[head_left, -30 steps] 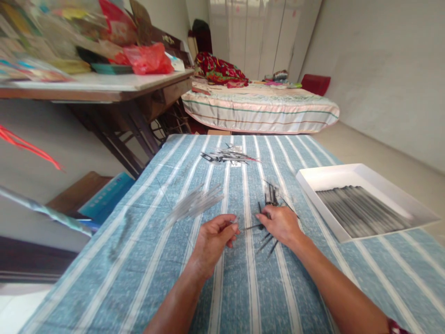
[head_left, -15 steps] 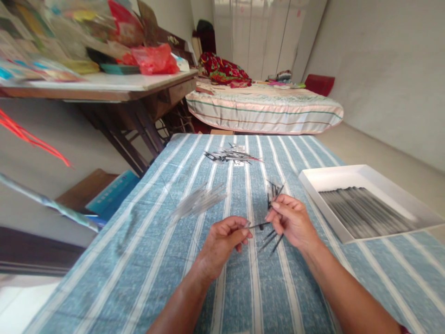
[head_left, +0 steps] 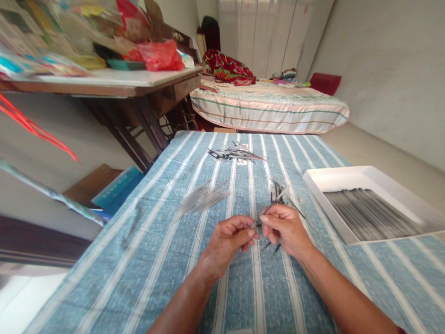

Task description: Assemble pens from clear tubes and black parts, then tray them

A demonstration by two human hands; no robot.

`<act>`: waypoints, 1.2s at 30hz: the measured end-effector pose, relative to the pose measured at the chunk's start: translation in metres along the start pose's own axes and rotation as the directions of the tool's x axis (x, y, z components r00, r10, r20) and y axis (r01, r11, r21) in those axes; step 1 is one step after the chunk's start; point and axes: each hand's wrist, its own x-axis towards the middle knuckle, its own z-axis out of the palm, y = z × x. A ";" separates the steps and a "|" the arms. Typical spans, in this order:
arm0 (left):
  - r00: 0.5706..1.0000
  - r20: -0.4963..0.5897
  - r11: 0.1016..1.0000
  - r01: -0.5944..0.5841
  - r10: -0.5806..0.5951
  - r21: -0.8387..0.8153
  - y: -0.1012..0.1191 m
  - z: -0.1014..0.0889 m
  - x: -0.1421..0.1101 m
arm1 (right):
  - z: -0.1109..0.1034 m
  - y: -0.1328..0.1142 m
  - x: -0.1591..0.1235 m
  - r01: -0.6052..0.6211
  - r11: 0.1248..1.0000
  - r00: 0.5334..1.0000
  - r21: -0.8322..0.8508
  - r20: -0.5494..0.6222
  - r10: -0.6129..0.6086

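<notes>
My left hand [head_left: 232,235] is closed in a pinch on the end of a thin dark stick [head_left: 257,225], above the striped cloth. Close beside it, my right hand [head_left: 285,229] pinches another thin stick [head_left: 282,195], dark with a pale, clear-looking upper end that tilts up to the right. The two sets of fingertips almost meet, and the fingers hide where the sticks come together. Behind my right hand lies a small heap of short black pieces [head_left: 277,186]. A few dark sticks [head_left: 276,250] show below its fingers. Slender translucent strips [head_left: 203,199] lie to the left.
On the right stands a shallow white box [head_left: 347,175] with a row of dark grey sticks [head_left: 370,213]. A mixed pile of black pieces [head_left: 236,153] lies at the far end of the table. A cluttered side table [head_left: 146,81] is at left, a bed [head_left: 271,106] beyond.
My hands have drawn closer together, the right one moving down and left toward the left fingertips. The stick between them shows less. The view has shifted slightly.
</notes>
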 end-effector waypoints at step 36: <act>0.999 0.019 0.991 -0.047 0.045 0.127 0.006 0.002 -0.006 | -0.030 -0.017 -0.004 0.008 0.996 0.986 -0.087 0.165 0.006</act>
